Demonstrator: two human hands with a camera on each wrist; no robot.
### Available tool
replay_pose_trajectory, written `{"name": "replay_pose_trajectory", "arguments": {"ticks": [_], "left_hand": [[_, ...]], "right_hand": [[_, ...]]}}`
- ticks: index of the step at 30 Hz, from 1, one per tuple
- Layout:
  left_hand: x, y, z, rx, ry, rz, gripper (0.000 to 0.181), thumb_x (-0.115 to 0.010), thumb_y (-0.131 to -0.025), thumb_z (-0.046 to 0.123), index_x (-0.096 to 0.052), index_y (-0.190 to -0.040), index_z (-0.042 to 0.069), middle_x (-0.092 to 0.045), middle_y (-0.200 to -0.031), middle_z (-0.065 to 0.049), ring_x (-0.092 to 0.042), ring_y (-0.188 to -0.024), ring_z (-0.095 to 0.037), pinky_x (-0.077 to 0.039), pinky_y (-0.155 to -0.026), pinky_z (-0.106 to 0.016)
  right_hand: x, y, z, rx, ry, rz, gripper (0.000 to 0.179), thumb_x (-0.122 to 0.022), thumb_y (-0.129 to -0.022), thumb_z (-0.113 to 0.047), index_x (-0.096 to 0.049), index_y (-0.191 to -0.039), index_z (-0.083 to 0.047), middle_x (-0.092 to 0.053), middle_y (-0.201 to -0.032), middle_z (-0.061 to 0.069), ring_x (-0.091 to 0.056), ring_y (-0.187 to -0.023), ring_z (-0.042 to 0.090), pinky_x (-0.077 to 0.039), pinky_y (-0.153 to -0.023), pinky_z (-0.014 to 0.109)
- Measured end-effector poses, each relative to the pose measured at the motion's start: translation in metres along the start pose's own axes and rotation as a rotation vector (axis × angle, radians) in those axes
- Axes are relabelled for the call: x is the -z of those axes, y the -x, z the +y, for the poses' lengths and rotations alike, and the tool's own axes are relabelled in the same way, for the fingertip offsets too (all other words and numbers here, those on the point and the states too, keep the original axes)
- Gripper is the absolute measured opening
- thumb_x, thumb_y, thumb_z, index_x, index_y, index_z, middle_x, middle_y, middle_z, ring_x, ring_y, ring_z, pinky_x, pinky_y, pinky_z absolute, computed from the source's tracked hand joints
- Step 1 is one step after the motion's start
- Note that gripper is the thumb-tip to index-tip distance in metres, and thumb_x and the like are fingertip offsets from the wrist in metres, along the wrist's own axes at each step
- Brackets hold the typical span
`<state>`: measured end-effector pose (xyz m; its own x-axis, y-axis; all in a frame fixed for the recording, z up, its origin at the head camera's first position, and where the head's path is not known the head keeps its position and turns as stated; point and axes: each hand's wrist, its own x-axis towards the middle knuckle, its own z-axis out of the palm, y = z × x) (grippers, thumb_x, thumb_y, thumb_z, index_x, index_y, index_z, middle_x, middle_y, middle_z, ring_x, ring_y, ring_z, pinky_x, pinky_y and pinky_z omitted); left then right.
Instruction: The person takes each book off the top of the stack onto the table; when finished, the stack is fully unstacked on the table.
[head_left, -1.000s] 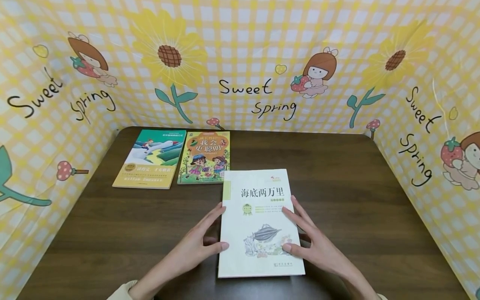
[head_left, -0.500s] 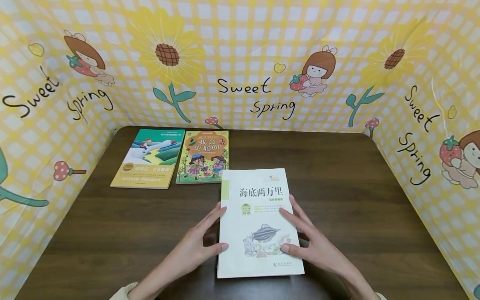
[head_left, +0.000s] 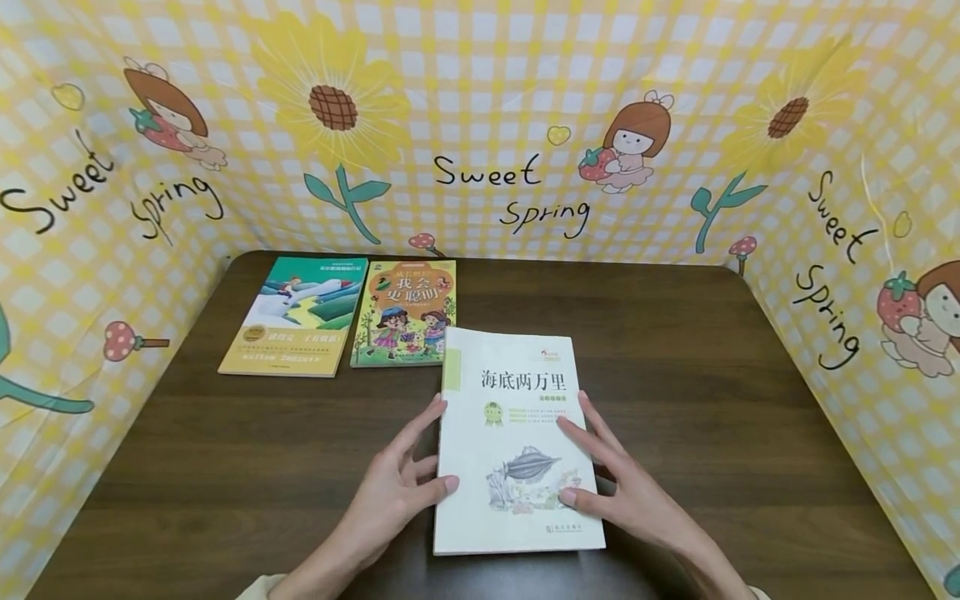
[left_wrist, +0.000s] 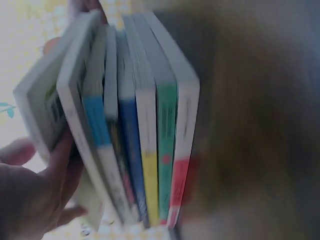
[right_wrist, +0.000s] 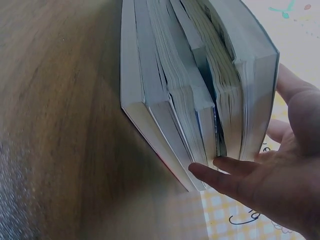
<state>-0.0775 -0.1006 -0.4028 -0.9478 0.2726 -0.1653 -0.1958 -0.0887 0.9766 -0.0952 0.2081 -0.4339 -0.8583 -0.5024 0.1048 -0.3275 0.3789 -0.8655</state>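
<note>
A white paperback book (head_left: 517,442) with a grey submarine drawing lies on top of a stack of books (left_wrist: 145,125). My left hand (head_left: 386,487) pinches this top book at its left edge, thumb on the cover and fingers under it. In the left wrist view, a gap with fingers in it parts the top book from the one below. At the page side, my right hand (head_left: 630,487) rests its thumb on the cover, and its straight fingers (right_wrist: 220,180) touch the stack's side. From the head view the lower books are hidden.
Further back on the left, a green-and-yellow book (head_left: 296,317) and a yellow-green children's book (head_left: 405,312) lie flat side by side on the dark wooden table (head_left: 675,350). A yellow checked cloth (head_left: 495,100) walls the table's back and sides.
The top book's upper left corner has risen slightly, and the left hand's fingers have shifted at its edge. My right hand keeps nearly the same place. The view has drifted a little.
</note>
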Motion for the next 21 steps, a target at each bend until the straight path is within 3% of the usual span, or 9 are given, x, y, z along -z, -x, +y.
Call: {"name": "replay_pose_trajectory", "arguments": {"ticks": [6, 12, 21], "left_hand": [[-0.004, -0.001, -0.006, 0.023, 0.16, 0.055, 0.072, -0.064, -0.086, -0.008, -0.037, -0.146, 0.02, -0.021, -0.155, -0.006, -0.057, -0.114, -0.034, -0.053, -0.085, -0.037], [0.001, -0.002, -0.005, 0.051, 0.195, 0.0, 0.073, -0.061, -0.088, -0.008, -0.034, -0.148, 0.023, -0.016, -0.156, -0.007, -0.063, -0.105, -0.033, -0.055, -0.078, -0.042], [0.016, -0.002, 0.002, 0.033, 0.234, -0.051, 0.074, -0.062, -0.088, -0.006, -0.033, -0.15, 0.022, -0.016, -0.157, -0.004, -0.068, -0.093, -0.029, -0.057, -0.072, -0.043]], "right_hand": [[-0.001, -0.002, 0.0, -0.004, 0.009, 0.009, 0.072, -0.073, -0.087, -0.025, -0.037, -0.15, -0.025, 0.0, -0.162, -0.003, -0.019, -0.143, 0.014, -0.045, -0.095, 0.032], [-0.001, -0.003, 0.001, 0.003, 0.016, -0.007, 0.073, -0.072, -0.088, -0.024, -0.035, -0.151, -0.024, 0.002, -0.162, -0.002, -0.016, -0.144, 0.013, -0.044, -0.097, 0.031], [0.002, 0.001, 0.004, -0.004, -0.008, -0.033, 0.071, -0.064, -0.094, -0.017, -0.027, -0.153, -0.024, -0.002, -0.162, -0.002, -0.013, -0.146, 0.019, -0.044, -0.099, 0.048]]}}
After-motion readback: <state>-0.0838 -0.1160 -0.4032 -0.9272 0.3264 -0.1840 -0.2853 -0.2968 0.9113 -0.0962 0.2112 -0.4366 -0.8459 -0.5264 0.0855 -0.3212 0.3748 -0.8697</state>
